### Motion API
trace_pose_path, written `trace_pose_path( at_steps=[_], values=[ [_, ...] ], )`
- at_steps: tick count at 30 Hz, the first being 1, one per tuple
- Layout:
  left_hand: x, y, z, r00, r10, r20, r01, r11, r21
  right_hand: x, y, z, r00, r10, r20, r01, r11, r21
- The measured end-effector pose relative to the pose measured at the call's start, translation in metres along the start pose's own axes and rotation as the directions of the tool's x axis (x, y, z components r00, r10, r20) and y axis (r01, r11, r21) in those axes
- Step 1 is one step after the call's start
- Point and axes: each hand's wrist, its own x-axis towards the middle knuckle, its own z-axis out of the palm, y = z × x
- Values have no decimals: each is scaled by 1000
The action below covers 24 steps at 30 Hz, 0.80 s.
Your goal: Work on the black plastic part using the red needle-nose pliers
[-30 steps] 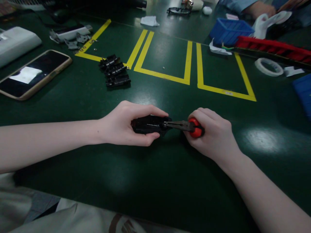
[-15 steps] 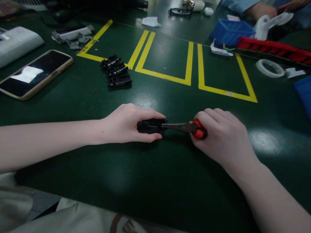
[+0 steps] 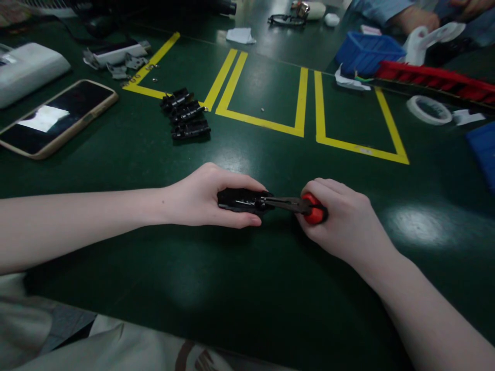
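Between the thumb and fingers of my left hand [image 3: 216, 198] lies a black plastic part [image 3: 240, 201], long and narrow, its right end sticking out. My right hand [image 3: 340, 219] is wrapped round the red handles of a pair of needle-nose pliers [image 3: 290, 204]. The jaws point left and reach the right end of the black part. Whether they grip something small there, I cannot tell. Beyond my left hand, several similar black parts [image 3: 189, 129] lie side by side on the green table [image 3: 216, 288].
A phone [image 3: 62, 118] and a white device [image 3: 31, 72] lie at the left. Yellow tape [image 3: 263, 122] marks areas on the table. At the back right are a blue bin [image 3: 369, 51], a red rack [image 3: 436, 80], a tape roll [image 3: 429, 110] and another person's hand [image 3: 415, 20].
My right hand and the pliers have shifted slightly left, the jaws now further over the black part's end. The black part has tilted a little in my left hand.
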Motion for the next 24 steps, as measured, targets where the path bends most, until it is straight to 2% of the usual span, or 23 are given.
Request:
trace_pose_path(
  at_steps=[7,17,24],
  values=[
    [0,0,0,1000,-7,-1,7,999,-32,0,3,-1,1000,-10,-7,10,1000,8],
    [1,-1,0,999,-21,34,18,997,79,-2,3,-3,993,-109,-37,99,973,-211],
    [0,-1,-1,999,-22,27,19,996,88,-2,3,-3,993,-111,-42,99,971,-215]
  ],
)
